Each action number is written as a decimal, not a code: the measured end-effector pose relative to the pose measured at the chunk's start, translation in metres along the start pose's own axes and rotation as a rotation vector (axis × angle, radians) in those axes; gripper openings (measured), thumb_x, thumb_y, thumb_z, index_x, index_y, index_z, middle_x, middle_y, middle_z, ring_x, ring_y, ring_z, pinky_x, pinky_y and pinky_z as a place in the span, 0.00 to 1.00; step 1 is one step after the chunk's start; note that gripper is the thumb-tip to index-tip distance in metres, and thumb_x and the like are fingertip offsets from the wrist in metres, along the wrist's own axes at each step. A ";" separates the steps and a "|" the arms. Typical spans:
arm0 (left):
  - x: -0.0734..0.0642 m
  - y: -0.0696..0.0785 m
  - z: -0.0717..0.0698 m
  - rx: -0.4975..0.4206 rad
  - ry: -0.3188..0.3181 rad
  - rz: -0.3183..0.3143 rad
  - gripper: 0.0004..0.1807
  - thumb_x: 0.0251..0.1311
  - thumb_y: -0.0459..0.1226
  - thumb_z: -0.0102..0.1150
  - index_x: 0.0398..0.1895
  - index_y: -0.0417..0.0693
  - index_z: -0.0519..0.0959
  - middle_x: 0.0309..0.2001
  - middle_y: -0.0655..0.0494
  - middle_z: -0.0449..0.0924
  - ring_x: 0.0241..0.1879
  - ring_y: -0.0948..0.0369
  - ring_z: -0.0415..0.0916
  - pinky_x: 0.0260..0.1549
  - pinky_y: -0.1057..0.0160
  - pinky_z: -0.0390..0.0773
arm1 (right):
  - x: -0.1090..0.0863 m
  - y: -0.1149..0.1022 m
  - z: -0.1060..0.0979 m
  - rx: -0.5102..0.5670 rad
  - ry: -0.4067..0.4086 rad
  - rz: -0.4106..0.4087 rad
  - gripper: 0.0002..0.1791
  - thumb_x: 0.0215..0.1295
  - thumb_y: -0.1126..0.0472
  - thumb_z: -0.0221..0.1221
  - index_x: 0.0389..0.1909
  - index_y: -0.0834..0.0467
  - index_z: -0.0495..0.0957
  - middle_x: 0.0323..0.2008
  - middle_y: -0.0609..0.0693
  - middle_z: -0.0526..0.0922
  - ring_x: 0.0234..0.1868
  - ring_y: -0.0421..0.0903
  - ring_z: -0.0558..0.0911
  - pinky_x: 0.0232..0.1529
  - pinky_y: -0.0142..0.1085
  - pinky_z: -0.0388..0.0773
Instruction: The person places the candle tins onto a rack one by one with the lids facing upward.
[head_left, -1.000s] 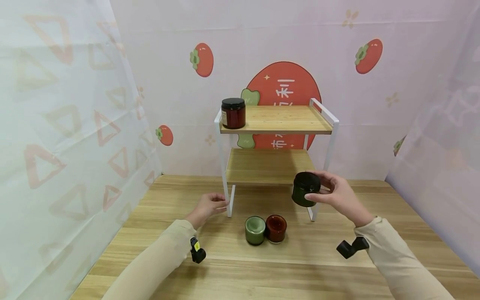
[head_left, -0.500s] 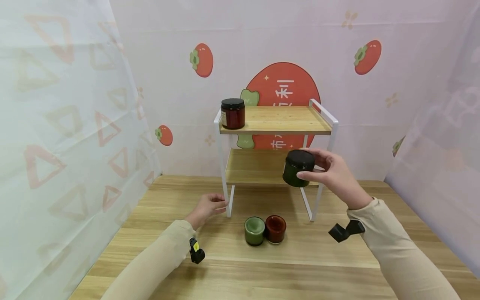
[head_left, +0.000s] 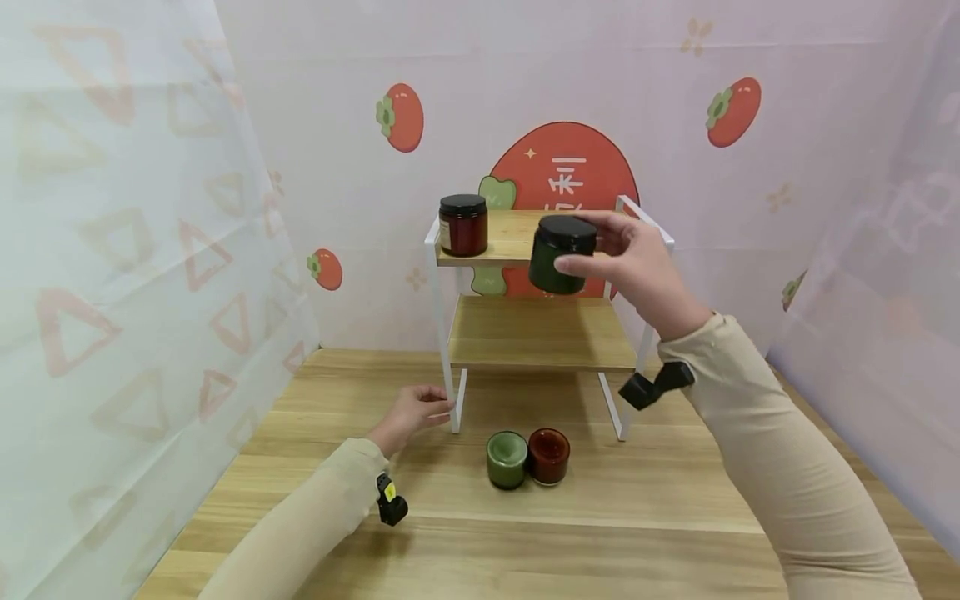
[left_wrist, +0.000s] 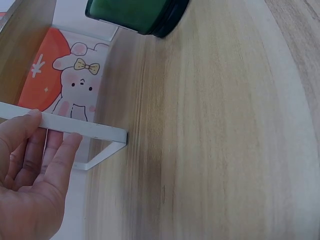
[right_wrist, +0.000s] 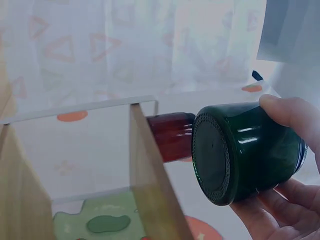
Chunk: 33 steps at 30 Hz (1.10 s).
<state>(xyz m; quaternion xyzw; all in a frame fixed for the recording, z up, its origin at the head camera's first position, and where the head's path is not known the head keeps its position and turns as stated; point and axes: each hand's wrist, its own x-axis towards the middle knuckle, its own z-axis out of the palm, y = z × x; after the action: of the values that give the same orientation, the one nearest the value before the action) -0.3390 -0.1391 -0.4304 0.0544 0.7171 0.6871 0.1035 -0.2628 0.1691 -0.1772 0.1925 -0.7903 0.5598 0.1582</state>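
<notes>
My right hand (head_left: 637,267) grips a dark green glass jar (head_left: 551,268) with a black lid, thumb on the near side. It is held in the air before the front edge of the top shelf (head_left: 513,237). In the right wrist view the green jar (right_wrist: 250,150) shows its round base. A dark red jar (head_left: 464,235) with a black lid stands on that shelf's left end. Low on the left, my left hand (head_left: 408,417) holds the rack's white front leg (left_wrist: 80,126), pinched between thumb and fingers in the left wrist view.
Below the top shelf lies a wooden middle shelf (head_left: 540,333). A green glass candle cup (head_left: 507,471) and a red-brown one (head_left: 549,467) stand side by side on the wooden table (head_left: 600,542), in front of the rack. A printed cloth (head_left: 360,192) hangs behind.
My right hand has lifted the green jar up and to the left, from beside the middle shelf to the height of the top shelf. The left hand stays on the leg.
</notes>
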 end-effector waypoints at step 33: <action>0.003 -0.004 0.001 -0.008 0.000 0.018 0.07 0.60 0.25 0.59 0.40 0.32 0.74 0.39 0.50 0.77 0.52 0.44 0.77 0.50 0.57 0.84 | 0.076 -0.030 0.033 -0.077 0.032 0.076 0.38 0.51 0.54 0.73 0.64 0.52 0.71 0.49 0.48 0.77 0.54 0.44 0.75 0.55 0.35 0.73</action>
<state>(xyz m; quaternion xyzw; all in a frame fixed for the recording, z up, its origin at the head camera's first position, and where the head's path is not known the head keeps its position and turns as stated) -0.3416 -0.1374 -0.4345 0.0601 0.7138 0.6909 0.0975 -0.3158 0.1194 -0.1277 0.1473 -0.8153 0.5376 0.1568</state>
